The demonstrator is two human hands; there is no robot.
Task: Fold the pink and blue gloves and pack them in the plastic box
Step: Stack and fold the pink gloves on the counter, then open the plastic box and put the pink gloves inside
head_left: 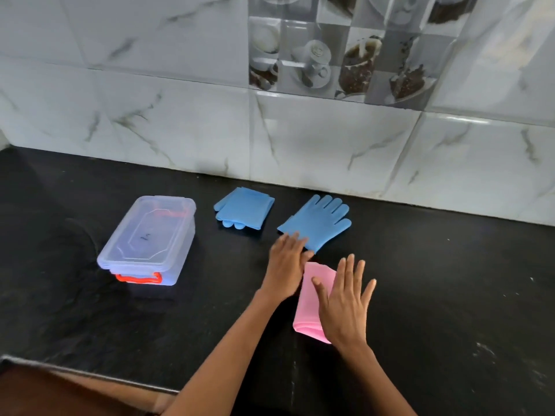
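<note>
The right hand [345, 304] lies flat on the pink glove [312, 298], fingers [350, 271] spread and straight, gripping nothing. The left hand [286, 265] rests palm down at the glove's far left corner, fingers together and extended, its fingertips reaching the cuff of the flat blue glove [318, 223]; it holds nothing either. The pink glove is folded into a narrow strip on the black worktop [450, 295]. A second blue glove [244, 211], folded, lies to the left near the wall. Further left stands the clear plastic box [147, 238], lid on, with an orange latch [138, 278] at its near end. Behind runs a white marble-patterned tile wall [150, 100] with coffee-picture tiles [330, 55].
</note>
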